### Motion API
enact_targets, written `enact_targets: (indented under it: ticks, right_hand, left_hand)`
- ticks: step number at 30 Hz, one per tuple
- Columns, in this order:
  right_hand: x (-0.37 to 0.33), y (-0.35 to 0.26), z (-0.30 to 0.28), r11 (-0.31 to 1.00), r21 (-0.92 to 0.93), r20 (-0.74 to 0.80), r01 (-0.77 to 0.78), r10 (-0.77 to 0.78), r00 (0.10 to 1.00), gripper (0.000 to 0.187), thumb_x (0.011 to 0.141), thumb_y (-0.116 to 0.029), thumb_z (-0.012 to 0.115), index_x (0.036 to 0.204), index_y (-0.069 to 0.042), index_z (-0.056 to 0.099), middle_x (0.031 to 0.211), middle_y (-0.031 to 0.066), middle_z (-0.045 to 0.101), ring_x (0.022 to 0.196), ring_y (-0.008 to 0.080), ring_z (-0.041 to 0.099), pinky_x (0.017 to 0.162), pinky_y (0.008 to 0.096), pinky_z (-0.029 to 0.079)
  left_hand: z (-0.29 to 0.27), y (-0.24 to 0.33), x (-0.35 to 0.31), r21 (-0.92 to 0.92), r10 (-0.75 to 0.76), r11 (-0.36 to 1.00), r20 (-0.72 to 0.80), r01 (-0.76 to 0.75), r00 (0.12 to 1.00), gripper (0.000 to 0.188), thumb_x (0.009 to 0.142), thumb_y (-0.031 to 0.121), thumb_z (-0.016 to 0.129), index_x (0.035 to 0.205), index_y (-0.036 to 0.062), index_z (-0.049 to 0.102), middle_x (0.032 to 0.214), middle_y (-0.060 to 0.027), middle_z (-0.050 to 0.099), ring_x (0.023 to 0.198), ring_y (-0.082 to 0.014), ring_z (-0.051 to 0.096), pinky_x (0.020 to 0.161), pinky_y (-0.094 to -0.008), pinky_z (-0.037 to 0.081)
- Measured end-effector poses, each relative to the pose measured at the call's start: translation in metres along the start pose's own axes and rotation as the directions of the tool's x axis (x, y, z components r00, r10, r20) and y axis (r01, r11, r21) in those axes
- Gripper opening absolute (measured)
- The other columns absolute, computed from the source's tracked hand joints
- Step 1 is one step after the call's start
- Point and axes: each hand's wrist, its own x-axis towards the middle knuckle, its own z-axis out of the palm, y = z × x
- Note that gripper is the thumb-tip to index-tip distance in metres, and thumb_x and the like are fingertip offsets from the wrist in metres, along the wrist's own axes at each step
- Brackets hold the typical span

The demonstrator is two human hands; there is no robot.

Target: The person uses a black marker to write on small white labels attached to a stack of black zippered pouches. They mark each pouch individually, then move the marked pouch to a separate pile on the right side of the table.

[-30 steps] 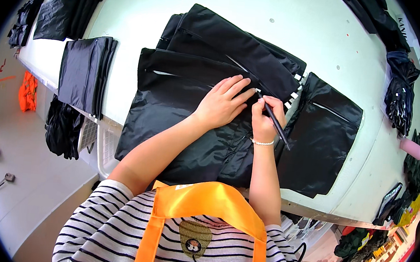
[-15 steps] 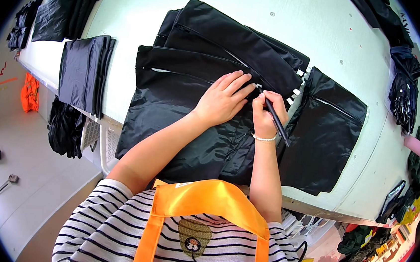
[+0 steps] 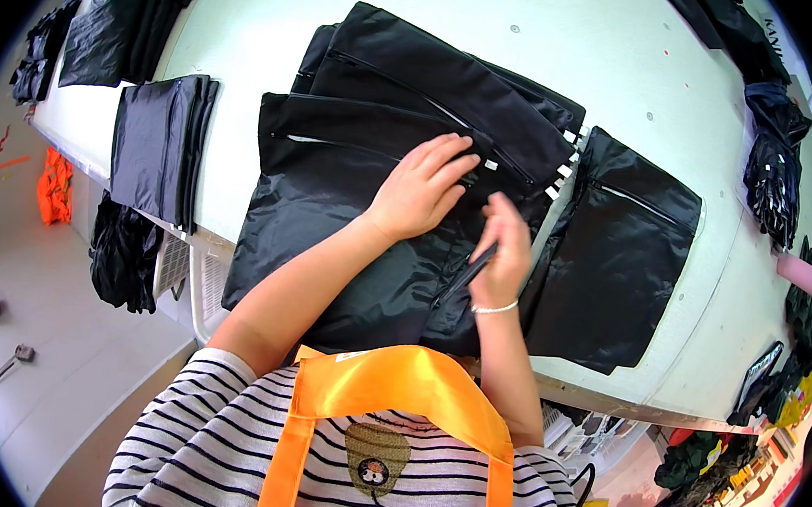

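In the head view, a wide black fabric panel (image 3: 333,208) lies on the pale surface (image 3: 251,37) directly in front of the person, a pale slit running near its top edge. The left hand (image 3: 416,192) rests flat on it, fingers loosely spread and gripping nothing, likely to keep the slick cloth from sliding. A small white tag (image 3: 491,165) sits just beyond those fingertips, left uncovered, which probably keeps it within easy reach.

The right hand (image 3: 503,248) is blurred, but its fingers appear closed around a black pen (image 3: 466,278), which slants down and leftward over the panel, apart from the tag. A beaded bracelet (image 3: 496,310) circles that wrist.

Behind, overlapping black panels (image 3: 460,80) are fanned out, with white labels (image 3: 565,171) showing along their right ends; the staggering seemingly leaves each label exposed. Another black panel (image 3: 617,272) lies to the right, beyond the right hand
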Motion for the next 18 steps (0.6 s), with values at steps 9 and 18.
enact_targets:
  ticks: [9,18]
  right_hand:
    - [-0.027,-0.04,0.021,0.987,-0.128,0.199,-0.092,0.116,0.973,0.028,0.08,-0.004,0.07,0.103,-0.007,0.056,0.094,0.0154,0.058,0.091,0.0336,0.057,0.079,0.0407,0.045]
    - [0.024,0.07,-0.23,0.971,-0.099,-0.025,-0.219,0.217,0.976,0.023,0.085,0.003,0.071,0.097,-0.003,0.052,0.095,0.004,0.052,0.084,0.0118,0.051,0.079,0.0223,0.045]
  left_hand:
    - [0.001,-0.003,0.016,-0.17,-0.011,0.984,-0.357,-0.053,0.934,0.036,0.088,0.007,0.054,0.124,0.001,0.055,0.137,-0.0175,0.051,0.127,-0.0374,0.046,0.107,-0.0436,0.037]
    - [0.012,0.03,0.068,-0.022,0.145,0.989,-0.018,-0.145,0.989,0.042,0.091,0.019,0.062,0.131,0.0092,0.055,0.146,-0.0093,0.046,0.139,-0.029,0.038,0.114,-0.0471,0.029]
